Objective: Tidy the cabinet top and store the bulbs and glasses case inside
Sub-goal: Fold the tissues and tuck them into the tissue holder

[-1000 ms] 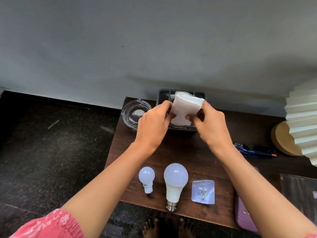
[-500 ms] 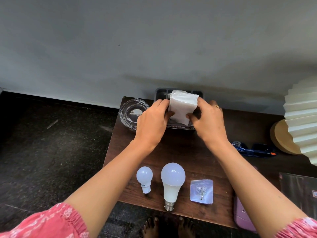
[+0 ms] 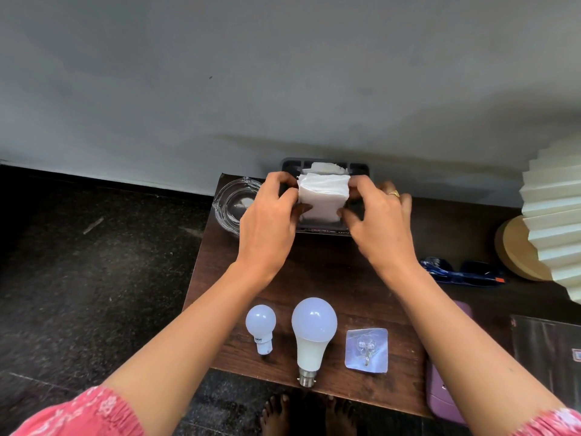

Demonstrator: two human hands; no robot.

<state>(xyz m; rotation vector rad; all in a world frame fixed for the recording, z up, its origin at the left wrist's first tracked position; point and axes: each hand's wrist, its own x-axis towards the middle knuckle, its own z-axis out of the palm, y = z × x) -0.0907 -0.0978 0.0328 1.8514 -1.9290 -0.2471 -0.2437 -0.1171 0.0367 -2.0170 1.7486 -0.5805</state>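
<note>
On the dark wooden cabinet top (image 3: pixel 339 275), a small white bulb (image 3: pixel 261 325) and a large white bulb (image 3: pixel 312 333) lie side by side near the front edge. A purple glasses case (image 3: pixel 446 394) shows at the front right, partly hidden by my right forearm. At the back, a stack of white napkins (image 3: pixel 323 196) sits in a dark holder tray (image 3: pixel 358 168). My left hand (image 3: pixel 270 221) grips the stack's left side and my right hand (image 3: pixel 377 221) grips its right side.
A clear glass bowl (image 3: pixel 234 202) stands at the back left corner. A transparent adhesive hook (image 3: pixel 366 349) lies right of the bulbs. Blue glasses (image 3: pixel 462 272), a pleated lamp (image 3: pixel 553 215) on a wooden base and a dark booklet (image 3: pixel 547 350) fill the right side.
Both hands have lowered the napkin stack down and back into the holder tray. The bulbs and other things have not moved.
</note>
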